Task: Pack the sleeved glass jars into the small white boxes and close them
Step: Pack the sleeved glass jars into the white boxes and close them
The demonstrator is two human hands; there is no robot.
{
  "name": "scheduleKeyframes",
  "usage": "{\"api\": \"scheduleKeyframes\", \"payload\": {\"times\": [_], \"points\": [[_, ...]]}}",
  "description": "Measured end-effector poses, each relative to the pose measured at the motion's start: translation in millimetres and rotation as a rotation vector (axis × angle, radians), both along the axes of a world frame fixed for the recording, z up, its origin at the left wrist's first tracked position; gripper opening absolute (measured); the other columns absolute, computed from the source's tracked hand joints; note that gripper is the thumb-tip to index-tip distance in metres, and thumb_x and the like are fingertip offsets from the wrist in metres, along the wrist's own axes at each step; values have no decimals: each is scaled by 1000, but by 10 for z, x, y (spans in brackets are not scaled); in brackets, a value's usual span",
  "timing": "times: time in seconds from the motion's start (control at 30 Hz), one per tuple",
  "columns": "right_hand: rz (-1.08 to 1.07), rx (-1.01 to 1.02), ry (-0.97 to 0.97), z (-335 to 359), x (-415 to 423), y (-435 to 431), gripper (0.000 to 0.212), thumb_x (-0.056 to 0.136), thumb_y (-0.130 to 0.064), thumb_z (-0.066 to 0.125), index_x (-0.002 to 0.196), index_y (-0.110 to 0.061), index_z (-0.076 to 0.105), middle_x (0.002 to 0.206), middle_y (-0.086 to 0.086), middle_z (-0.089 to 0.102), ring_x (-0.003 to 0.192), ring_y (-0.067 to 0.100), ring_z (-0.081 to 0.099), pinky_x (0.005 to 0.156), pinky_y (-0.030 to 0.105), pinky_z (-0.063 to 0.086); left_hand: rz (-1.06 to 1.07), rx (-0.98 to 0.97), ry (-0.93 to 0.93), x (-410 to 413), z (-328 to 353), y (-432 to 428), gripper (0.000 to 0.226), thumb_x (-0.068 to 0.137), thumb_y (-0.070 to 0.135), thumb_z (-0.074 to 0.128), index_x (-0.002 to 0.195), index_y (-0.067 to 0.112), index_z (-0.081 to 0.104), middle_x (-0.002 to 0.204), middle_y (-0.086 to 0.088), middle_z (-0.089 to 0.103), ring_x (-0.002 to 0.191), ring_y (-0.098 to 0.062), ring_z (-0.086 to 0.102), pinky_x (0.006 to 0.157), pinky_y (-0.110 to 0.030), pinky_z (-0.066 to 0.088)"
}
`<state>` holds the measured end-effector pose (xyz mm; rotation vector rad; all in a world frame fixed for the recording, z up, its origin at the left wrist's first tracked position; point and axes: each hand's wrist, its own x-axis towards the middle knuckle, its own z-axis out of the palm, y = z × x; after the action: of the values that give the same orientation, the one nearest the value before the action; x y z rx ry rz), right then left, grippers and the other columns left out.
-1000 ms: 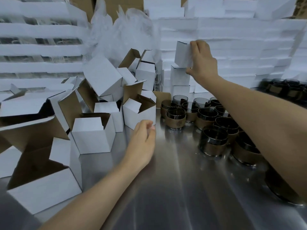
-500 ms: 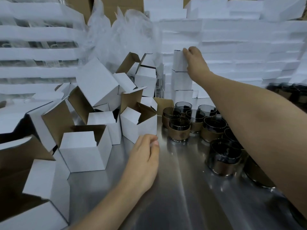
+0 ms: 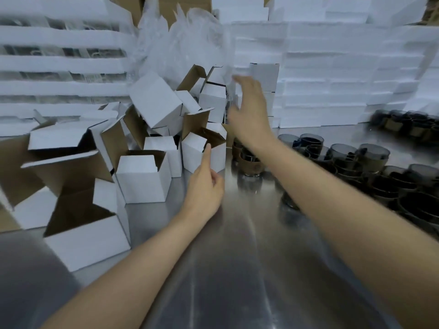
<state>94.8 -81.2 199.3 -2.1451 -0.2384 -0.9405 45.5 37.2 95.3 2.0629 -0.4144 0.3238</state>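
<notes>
Several small white boxes with brown insides lie open in a pile at left; the nearest open box (image 3: 206, 148) stands at the pile's right edge. My left hand (image 3: 204, 186) points its forefinger up against that box's front corner and holds nothing. My right hand (image 3: 249, 112) hovers blurred above the jars, fingers spread, empty. A closed white box (image 3: 266, 76) tops a short stack just behind it. Dark glass jars with brown sleeves (image 3: 251, 162) stand in a cluster on the steel table (image 3: 237, 269), spreading to the right (image 3: 370, 160).
Stacked white foam trays (image 3: 344, 67) wall the back and right. More trays with glassware fill the left back (image 3: 59, 60). A crumpled clear plastic bag (image 3: 185, 41) rises behind the boxes. A large open box (image 3: 88, 236) sits near left.
My right hand has let go of the closed box on the stack and pulled back leftward with fingers spread. My left hand has stretched its forefinger to the open box.
</notes>
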Motion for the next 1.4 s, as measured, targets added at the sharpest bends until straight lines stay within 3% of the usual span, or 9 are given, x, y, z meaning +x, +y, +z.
{"api": "scheduleKeyframes", "payload": {"times": [0.13,0.23,0.43,0.6,0.73,0.9,1.1,1.23,1.4], "points": [[50,12,119,-679,-710,161,56,77,13,46,129,-6,49,136,10,40,130,23,34,99,9,27,7,-72,32,-13,-9,16,69,95,8,47,153,23,12,81,-13,62,74,-22,60,67,-29,49],[-88,-118,258,-996,-838,10,65,79,11,47,141,-6,39,152,15,17,141,30,12,115,31,20,20,-109,25,16,-30,21,65,95,7,46,151,22,18,81,-7,59,75,-15,58,64,-11,44],[-93,-55,482,-986,-696,-157,67,90,6,45,150,-8,21,160,13,-7,147,31,-2,116,32,11,42,-95,26,38,-46,28,62,95,10,47,150,26,23,85,6,56,79,-7,57,68,-10,45],[-95,43,445,-990,-700,-222,39,87,3,57,121,-11,43,145,16,29,127,32,40,102,30,34,1,-81,22,57,-74,10,69,92,8,49,150,35,21,96,10,57,85,-4,57,76,-12,43],[-51,97,437,-983,-695,-248,32,89,-13,63,106,-20,37,122,8,39,95,17,46,83,21,33,-85,21,3,39,-95,3,69,89,5,57,148,28,29,114,8,51,110,-9,53,93,-19,43],[53,256,351,-985,-688,-169,31,88,-26,64,107,-31,40,112,-1,34,97,9,50,87,25,44,-169,-79,24,-12,-61,14,77,86,13,70,149,27,28,127,15,45,112,5,47,87,-6,40],[179,396,318,-954,-697,-101,48,89,-30,65,131,-35,43,121,-4,48,110,6,50,94,24,42,-210,-242,23,-82,16,40,57,84,18,71,115,55,40,110,16,56,96,3,60,81,-18,52],[362,497,365,-938,-709,-117,66,90,-19,65,147,-25,32,129,-6,54,120,5,50,100,18,41,-217,-349,64,-113,45,60,48,88,15,67,124,39,46,110,16,56,90,14,59,72,-5,47],[419,543,350,-943,-692,-135,72,87,-11,69,147,-21,33,138,-2,52,123,5,51,100,16,43,-207,-417,80,-122,39,67,59,90,14,65,143,18,41,130,2,57,107,-4,58,86,-12,48]]}}
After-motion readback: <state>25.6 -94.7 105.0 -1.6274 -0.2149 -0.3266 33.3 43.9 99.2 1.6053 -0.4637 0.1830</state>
